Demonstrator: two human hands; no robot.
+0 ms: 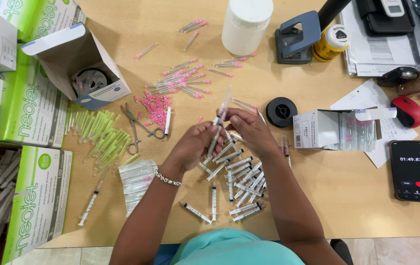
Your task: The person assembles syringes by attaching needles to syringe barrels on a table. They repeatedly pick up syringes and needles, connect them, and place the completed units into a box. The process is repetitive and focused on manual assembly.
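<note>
Both my hands meet over the middle of the wooden table [337,196]. My left hand [193,145], with a bead bracelet at the wrist, grips the barrel of a small syringe [215,137]. My right hand [250,130] pinches its upper end, where a clear capped needle [224,100] sticks up. Under my hands lies a heap of several small syringes [239,181]. Pink-hubbed capped needles [183,78] and loose pink hubs [155,108] are scattered further back.
Scissors [134,125] and yellow-green needle caps [99,137] lie left, beside an open box [80,68] and green-white cartons [36,196]. A white jar [246,24], hole punch [296,39], black spool [281,112], small open needle box [335,130], red mouse [408,112] and timer phone [412,171] stand behind and right.
</note>
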